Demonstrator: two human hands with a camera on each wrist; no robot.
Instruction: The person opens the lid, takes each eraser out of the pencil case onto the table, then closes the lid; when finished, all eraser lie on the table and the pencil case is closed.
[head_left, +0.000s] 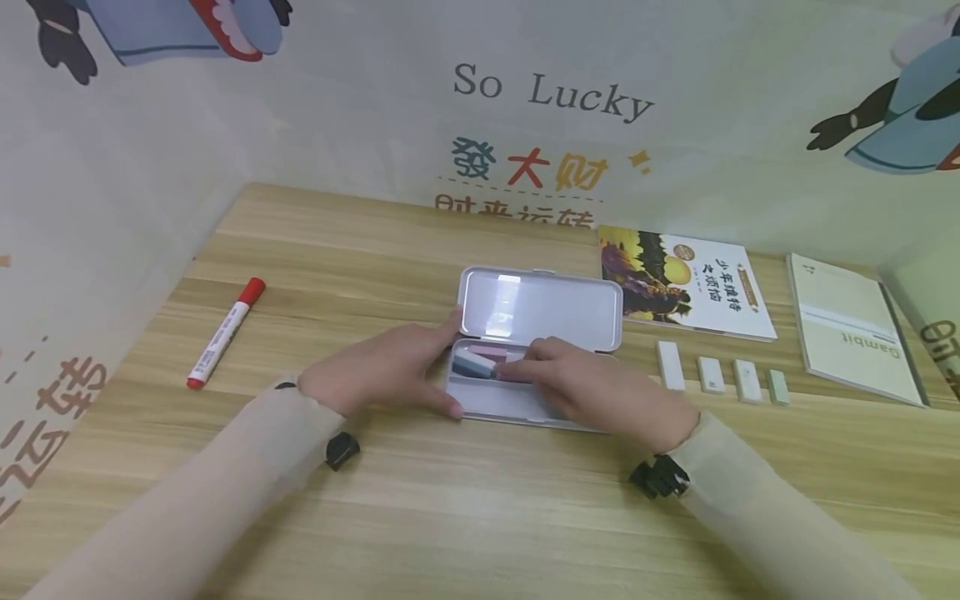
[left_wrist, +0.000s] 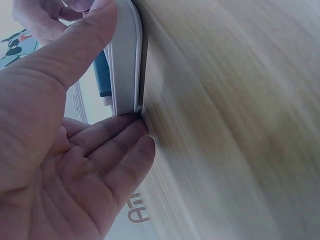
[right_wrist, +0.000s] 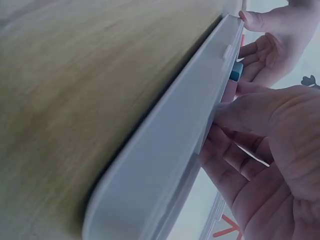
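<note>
A white pencil case (head_left: 542,310) lies on the table with its lid raised. My left hand (head_left: 393,367) holds the case's left end, thumb at the front edge and fingers at the far side, as the left wrist view also shows. Inside, at the left, sits an eraser in a blue-and-white sleeve (head_left: 474,364), with a pink block (right_wrist: 229,92) by it. My right hand (head_left: 592,385) reaches over the front edge into the case. One outstretched finger touches the sleeved eraser's right end, and the thumb (right_wrist: 245,112) is at the rim.
Several small erasers (head_left: 711,375) stand in a row right of the case. Behind them lie a picture-covered book (head_left: 720,287) and a cream notebook (head_left: 847,321). A red-capped marker (head_left: 225,337) lies at the left. A printed cloth (head_left: 360,108) hangs behind the table.
</note>
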